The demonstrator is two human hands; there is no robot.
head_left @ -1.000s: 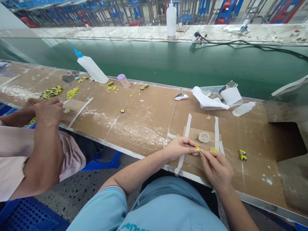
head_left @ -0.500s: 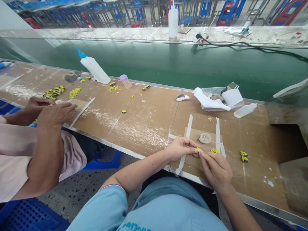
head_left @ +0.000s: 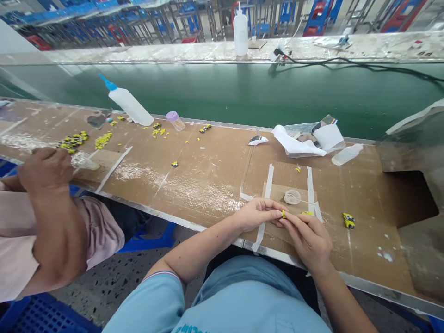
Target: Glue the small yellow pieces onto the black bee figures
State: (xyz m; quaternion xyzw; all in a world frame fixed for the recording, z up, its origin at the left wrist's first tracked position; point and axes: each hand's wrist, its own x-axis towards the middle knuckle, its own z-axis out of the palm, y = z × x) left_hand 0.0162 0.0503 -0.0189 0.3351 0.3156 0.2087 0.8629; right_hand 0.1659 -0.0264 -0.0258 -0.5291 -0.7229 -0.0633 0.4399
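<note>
Between the fingertips of my left hand [head_left: 258, 214] and my right hand [head_left: 308, 236] is a small yellow piece [head_left: 283, 214], pinched from both sides; its exact kind is too small to make out. Just beyond my fingers stands a small clear round dish [head_left: 292, 197] with a thin stick lying across its rim. More yellow pieces [head_left: 306, 213] lie partly hidden behind my right hand. To the right of that hand, a yellow-and-black piece [head_left: 348, 220] rests on the cardboard.
A co-worker's hand [head_left: 46, 169] is at the left, near piles of yellow pieces [head_left: 103, 140]. Along the back edge are a blue-tipped squeeze bottle [head_left: 132, 107], a purple-lidded jar [head_left: 175, 121], a plastic tray with white paper [head_left: 294, 143] and a small white bottle [head_left: 347, 154].
My fingers have shifted slightly around the yellow piece and cover more of the pieces behind. The co-worker's hands have moved apart, one drawing left. The whole view has shifted a little.
</note>
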